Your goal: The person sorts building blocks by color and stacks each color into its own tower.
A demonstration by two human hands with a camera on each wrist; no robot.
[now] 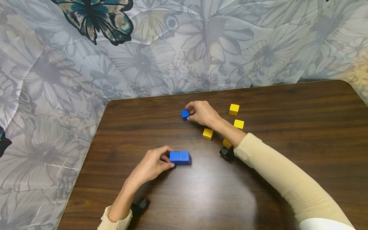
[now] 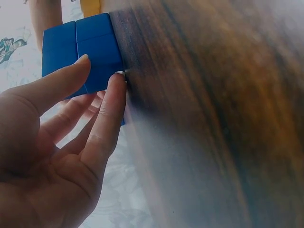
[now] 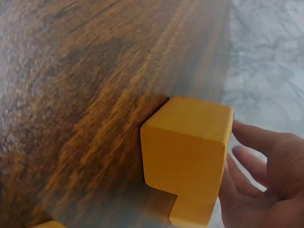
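Two blue cubes (image 1: 180,157) sit flush side by side on the table, and my left hand (image 1: 152,164) grips their left end between thumb and fingers. The left wrist view shows the thumb lying on one face of the blue cubes (image 2: 97,47) and a fingertip at their lower edge. Farther back, my right hand (image 1: 202,113) reaches across and pinches a single blue cube (image 1: 185,115) at its right side. In the right wrist view a yellow cube (image 3: 185,152) stands in front of the right hand (image 3: 266,171) and hides what its fingertips touch.
Several yellow cubes lie around the right forearm: one at the back (image 1: 234,109), one beside the wrist (image 1: 238,124), one left of it (image 1: 208,134), another partly under the sleeve (image 1: 227,143). A flowered cloth (image 1: 143,64) hangs behind the brown wooden table (image 1: 287,127).
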